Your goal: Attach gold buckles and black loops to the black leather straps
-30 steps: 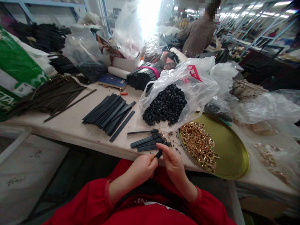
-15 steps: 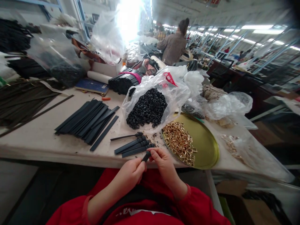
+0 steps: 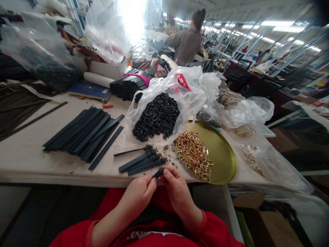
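Your right grip (image 3: pixel 177 192) has altered over the last second: the index finger that reached out over the dark strap (image 3: pixel 157 173) is now drawn in, with the thumb close against it at the strap's far end. Its fingers are nearly together there, though how firmly they press I can't tell. Your left grip (image 3: pixel 138 192) stays closed around the strap's near part, thumb on top, so only a short length shows between the two, tilted up toward the right.

You have the strap just in front of the edge of the desk (image 3: pixel 25 163), near the small group of buckled straps (image 3: pixel 144 163). That group looks the same as it did, so this piece has not joined it; I'd judge that you are still working its end by feel.

Your view has also swung to the right, putting the flat straps (image 3: pixel 82 135), the bag of black loops (image 3: pixel 156 115) and the gold buckles (image 3: pixel 194 156) on the round tray (image 3: pixel 224 161) further left, yet they appear undisturbed on the desk
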### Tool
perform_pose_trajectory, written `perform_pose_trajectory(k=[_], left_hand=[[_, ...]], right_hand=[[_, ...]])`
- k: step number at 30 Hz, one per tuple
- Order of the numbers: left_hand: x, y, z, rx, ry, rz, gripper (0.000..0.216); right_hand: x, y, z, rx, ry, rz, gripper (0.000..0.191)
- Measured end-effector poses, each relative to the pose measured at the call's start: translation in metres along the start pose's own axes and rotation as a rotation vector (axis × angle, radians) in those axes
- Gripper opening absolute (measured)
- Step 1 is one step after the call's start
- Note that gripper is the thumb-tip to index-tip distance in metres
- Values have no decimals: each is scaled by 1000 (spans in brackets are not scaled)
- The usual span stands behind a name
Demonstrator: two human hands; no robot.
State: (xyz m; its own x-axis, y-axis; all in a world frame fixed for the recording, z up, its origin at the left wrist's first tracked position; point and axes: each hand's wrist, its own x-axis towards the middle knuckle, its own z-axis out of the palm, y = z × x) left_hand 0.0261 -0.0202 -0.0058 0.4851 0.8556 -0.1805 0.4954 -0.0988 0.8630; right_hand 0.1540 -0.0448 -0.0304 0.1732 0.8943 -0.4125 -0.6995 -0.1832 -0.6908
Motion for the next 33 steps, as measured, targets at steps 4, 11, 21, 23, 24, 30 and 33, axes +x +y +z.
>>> perform_pose_trajectory(k=[4,11,21,23,24,30,33], left_hand=[[1,-2,4,-77,42,-10,31],[5,-10,22,-128,85,-16,33],[11,-8,8,-16,-133,0,32],[11,-9,8,-56,-182,-56,32],[10,-9,8,-73,-206,-95,32],[5,-3,8,-40,-13,-19,50],[4,0,2,-23,-32,38,39]], right_hand=[[0,5,4,22,62,-36,21],[6,22,0,38,101,-41,26],[4,-1,-11,-157,-152,98,18],[2,-3,-11,-165,-126,50,18],[0,-3,-11,-187,-99,9,19],[-10,2,-8,-374,-213,-108,22],[-11,-18,-23,-698,-235,-295,22]])
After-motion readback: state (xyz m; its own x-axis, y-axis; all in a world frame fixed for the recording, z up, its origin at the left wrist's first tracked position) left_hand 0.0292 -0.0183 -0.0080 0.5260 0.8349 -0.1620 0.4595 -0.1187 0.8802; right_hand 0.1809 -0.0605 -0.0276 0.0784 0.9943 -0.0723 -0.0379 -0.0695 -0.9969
